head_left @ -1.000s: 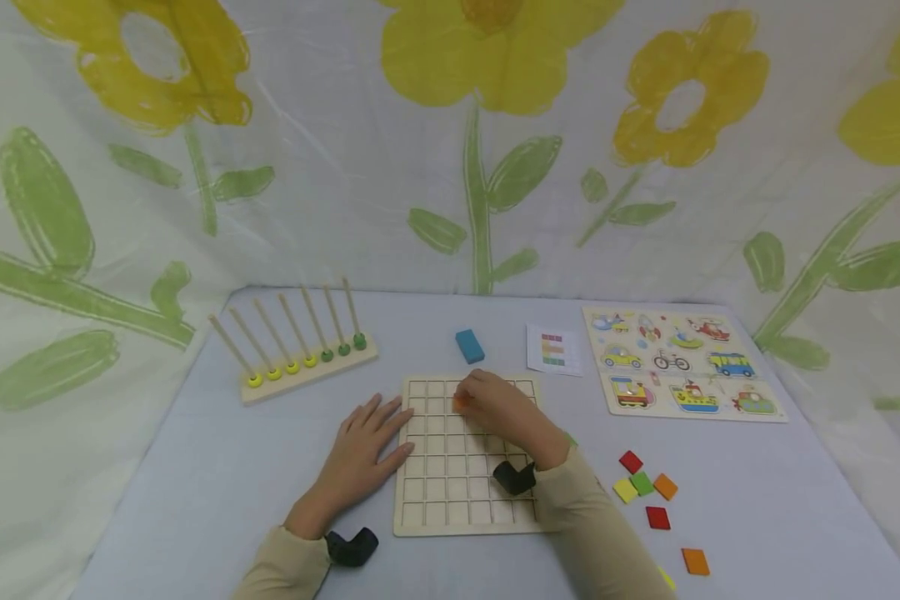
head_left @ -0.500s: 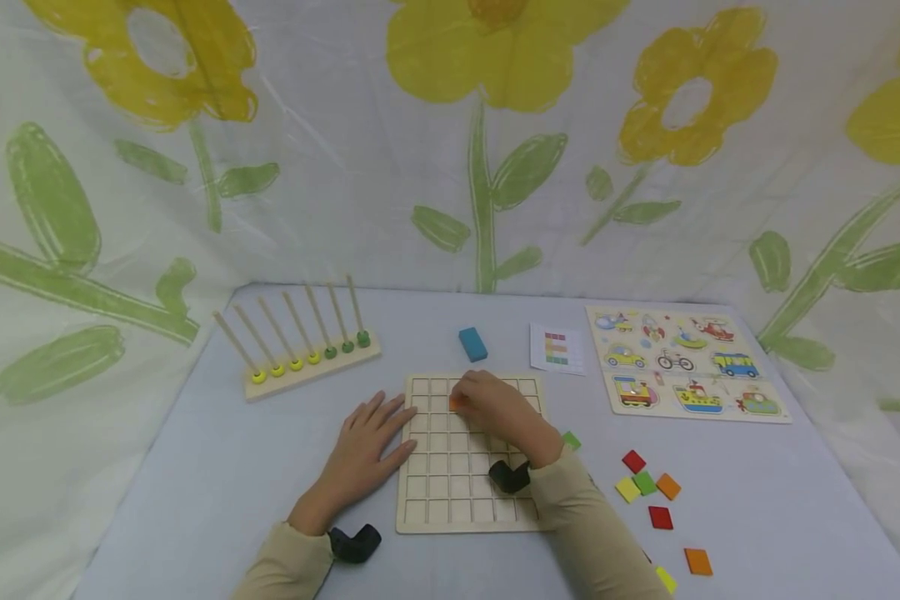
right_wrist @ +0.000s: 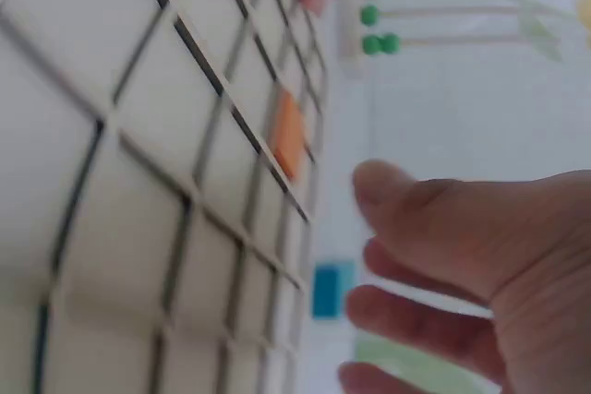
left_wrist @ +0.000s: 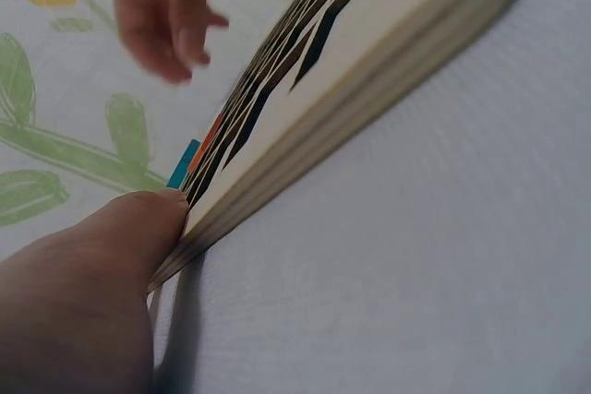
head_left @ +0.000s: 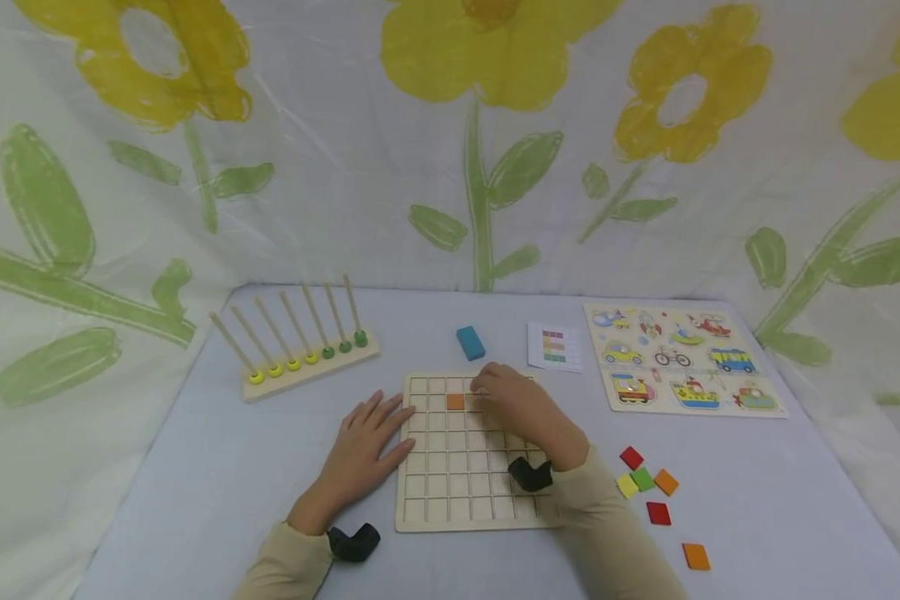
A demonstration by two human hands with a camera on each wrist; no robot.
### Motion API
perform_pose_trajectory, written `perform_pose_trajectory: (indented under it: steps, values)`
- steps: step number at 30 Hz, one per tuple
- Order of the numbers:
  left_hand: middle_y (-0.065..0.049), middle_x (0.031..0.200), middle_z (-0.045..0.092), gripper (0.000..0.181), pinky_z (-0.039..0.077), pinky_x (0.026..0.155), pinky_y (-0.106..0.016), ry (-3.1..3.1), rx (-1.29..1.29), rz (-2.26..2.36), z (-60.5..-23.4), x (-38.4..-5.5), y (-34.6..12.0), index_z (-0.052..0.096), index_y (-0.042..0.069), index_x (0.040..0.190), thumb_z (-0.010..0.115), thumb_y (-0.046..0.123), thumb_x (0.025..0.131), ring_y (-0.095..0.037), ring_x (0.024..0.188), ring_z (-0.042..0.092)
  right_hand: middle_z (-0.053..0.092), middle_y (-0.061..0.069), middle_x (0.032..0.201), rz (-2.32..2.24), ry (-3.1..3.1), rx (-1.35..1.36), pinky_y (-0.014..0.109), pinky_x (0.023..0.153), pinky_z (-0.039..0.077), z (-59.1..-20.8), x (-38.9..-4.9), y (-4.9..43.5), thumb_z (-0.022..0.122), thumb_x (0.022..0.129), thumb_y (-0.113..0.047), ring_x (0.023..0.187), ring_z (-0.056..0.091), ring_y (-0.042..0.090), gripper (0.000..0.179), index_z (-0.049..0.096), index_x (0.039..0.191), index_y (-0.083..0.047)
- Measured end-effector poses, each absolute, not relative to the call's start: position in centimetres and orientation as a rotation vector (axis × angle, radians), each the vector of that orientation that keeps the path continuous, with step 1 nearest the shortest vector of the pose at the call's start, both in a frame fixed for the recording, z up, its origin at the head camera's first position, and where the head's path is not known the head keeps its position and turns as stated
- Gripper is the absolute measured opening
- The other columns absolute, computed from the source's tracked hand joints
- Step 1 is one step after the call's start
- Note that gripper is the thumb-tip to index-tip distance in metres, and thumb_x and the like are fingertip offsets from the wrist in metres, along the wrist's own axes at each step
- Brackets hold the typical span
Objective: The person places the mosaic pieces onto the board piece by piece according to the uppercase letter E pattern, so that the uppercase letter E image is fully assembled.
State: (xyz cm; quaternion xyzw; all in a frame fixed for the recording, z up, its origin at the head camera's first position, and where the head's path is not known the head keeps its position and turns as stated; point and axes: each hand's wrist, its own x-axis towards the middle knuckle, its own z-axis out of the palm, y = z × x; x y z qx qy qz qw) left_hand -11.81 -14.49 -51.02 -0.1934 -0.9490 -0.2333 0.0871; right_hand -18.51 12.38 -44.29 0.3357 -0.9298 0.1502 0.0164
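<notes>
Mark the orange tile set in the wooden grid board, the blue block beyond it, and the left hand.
Orange tile point(head_left: 456, 402): head view, middle of its top face.
Blue block point(head_left: 470, 342): head view, middle of its upper face.
Left hand point(head_left: 360, 448): head view, back of it.

Long beige sleeves point(head_left: 607, 529), plain and lightly creased, are worn with a bent black camera point(head_left: 354, 543) beside each cuff point(head_left: 302, 547).

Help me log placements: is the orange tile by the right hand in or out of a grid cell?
In: the head view shows the tile squared within one cell of the grid, the right hand apart.
</notes>
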Motion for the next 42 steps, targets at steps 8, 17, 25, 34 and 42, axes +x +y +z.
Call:
perform_pose_trajectory:
  steps: [8,17,25,34,42]
  values:
    - [-0.002,0.15,0.041,0.05,0.021,0.112,-0.056,-2.855,-0.57,-0.686,-51.2,-11.8,-14.5,0.05,0.023,0.139,0.053,0.046,0.095,-0.03,0.144,0.024,0.062,0.0,0.097,0.431,-3.302,0.547,0.031,0.069,0.049,-42.4,-15.6,20.4,0.066,0.09,-0.018,0.081,0.056,0.013,0.024,0.063,0.113,-0.01]
    - [-0.004,0.152,0.037,0.058,0.019,0.114,-0.053,-2.865,-0.531,-0.679,-51.4,-11.9,-14.6,0.043,0.019,0.145,0.05,0.048,0.096,-0.029,0.145,0.021,0.06,-0.001,0.097,0.525,-3.427,0.354,0.035,0.075,0.051,-44.0,-14.2,23.1,0.072,0.086,-0.026,0.083,0.054,0.013,0.032,0.063,0.113,-0.011]
    - [-0.009,0.155,0.031,0.066,0.023,0.113,-0.054,-2.732,-0.574,-0.715,-51.3,-11.9,-14.6,0.043,0.014,0.144,0.064,0.044,0.089,-0.033,0.145,0.019,0.059,-0.002,0.094,0.453,-3.282,0.547,0.031,0.072,0.051,-44.8,-13.5,22.7,0.075,0.083,-0.017,0.079,0.053,0.008,0.03,0.064,0.109,-0.007]
    - [-0.007,0.154,0.033,0.06,0.015,0.114,-0.057,-2.8,-0.55,-0.619,-51.3,-11.7,-14.4,0.043,0.017,0.145,0.055,0.046,0.094,-0.03,0.144,0.023,0.059,0.0,0.096,0.415,-3.246,0.583,0.033,0.075,0.052,-45.3,-13.5,23.1,0.072,0.084,-0.012,0.08,0.054,0.01,0.03,0.064,0.112,-0.005]
    - [-0.007,0.151,0.04,0.059,0.015,0.114,-0.057,-2.834,-0.522,-0.619,-51.1,-11.7,-14.2,0.045,0.013,0.143,0.054,0.045,0.094,-0.03,0.143,0.028,0.057,0.007,0.105,0.396,-3.128,0.684,0.031,0.076,0.054,-44.9,-14.1,22.7,0.066,0.088,-0.006,0.084,0.055,0.011,0.032,0.06,0.118,0.001]
